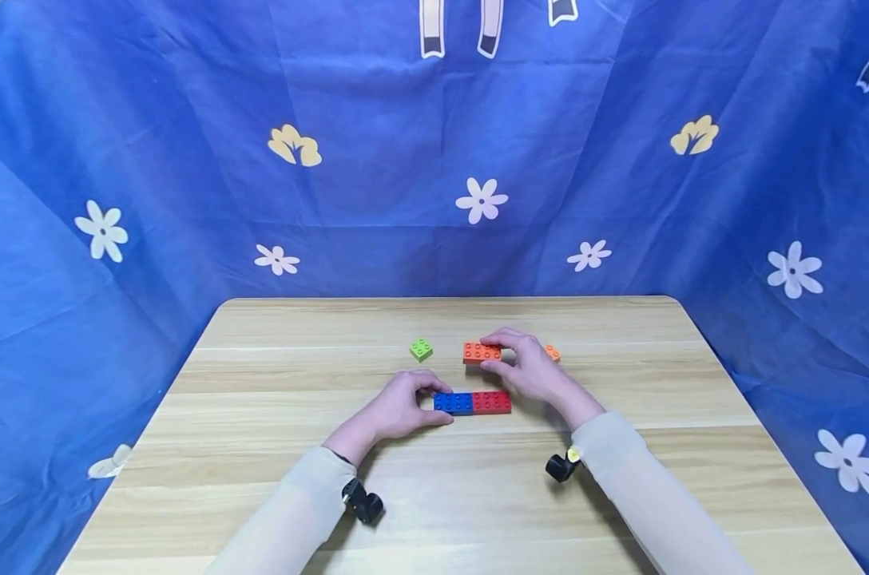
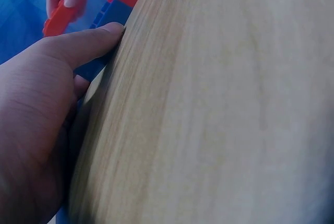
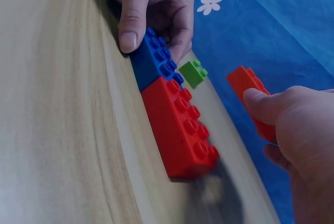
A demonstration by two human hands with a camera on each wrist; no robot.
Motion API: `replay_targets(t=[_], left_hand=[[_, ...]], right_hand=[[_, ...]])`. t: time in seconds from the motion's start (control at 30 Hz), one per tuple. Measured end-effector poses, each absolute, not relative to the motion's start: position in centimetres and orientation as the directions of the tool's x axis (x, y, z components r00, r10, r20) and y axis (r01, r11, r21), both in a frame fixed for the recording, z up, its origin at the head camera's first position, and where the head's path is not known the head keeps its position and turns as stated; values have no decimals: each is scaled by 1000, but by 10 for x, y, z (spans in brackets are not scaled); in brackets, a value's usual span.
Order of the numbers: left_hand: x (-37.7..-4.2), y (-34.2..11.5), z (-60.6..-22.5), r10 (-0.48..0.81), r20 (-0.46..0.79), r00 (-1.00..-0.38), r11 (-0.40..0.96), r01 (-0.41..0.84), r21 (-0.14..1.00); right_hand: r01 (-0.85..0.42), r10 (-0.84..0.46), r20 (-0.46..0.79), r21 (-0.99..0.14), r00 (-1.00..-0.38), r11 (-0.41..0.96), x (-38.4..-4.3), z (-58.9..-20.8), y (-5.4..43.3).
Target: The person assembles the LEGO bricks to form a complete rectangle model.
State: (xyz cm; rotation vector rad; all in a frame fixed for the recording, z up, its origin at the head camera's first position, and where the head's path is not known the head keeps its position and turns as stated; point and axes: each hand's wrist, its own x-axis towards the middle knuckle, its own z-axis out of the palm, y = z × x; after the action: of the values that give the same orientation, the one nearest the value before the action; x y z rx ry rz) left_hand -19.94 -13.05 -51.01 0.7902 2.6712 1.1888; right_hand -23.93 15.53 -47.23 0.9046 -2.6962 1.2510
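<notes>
My left hand (image 1: 398,406) pinches a blue building brick (image 1: 453,403) on the table, thumb on its near side and fingers on its far side. A red building brick (image 1: 492,402) lies end to end with the blue one, studs up. Farther back, my right hand (image 1: 531,369) grips an orange building brick (image 1: 481,353) by its right end, between thumb and fingers. In the right wrist view this orange brick (image 3: 250,96) is raised above the table, past the row of blue (image 3: 154,59) and red (image 3: 177,130).
A small green brick (image 1: 421,350) lies at the back, left of the orange one. Another small orange brick (image 1: 553,352) is partly hidden behind my right hand. The wooden table (image 1: 298,343) meets a blue patterned cloth (image 1: 377,200) at its far edge.
</notes>
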Motion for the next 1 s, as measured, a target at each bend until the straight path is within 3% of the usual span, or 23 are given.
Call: replay_targets(t=[1.0], left_hand=[[-201, -132, -509, 504, 110, -856, 558, 421, 715]], right_hand=[[-608, -570, 316, -660, -758, 443, -207, -475, 151]])
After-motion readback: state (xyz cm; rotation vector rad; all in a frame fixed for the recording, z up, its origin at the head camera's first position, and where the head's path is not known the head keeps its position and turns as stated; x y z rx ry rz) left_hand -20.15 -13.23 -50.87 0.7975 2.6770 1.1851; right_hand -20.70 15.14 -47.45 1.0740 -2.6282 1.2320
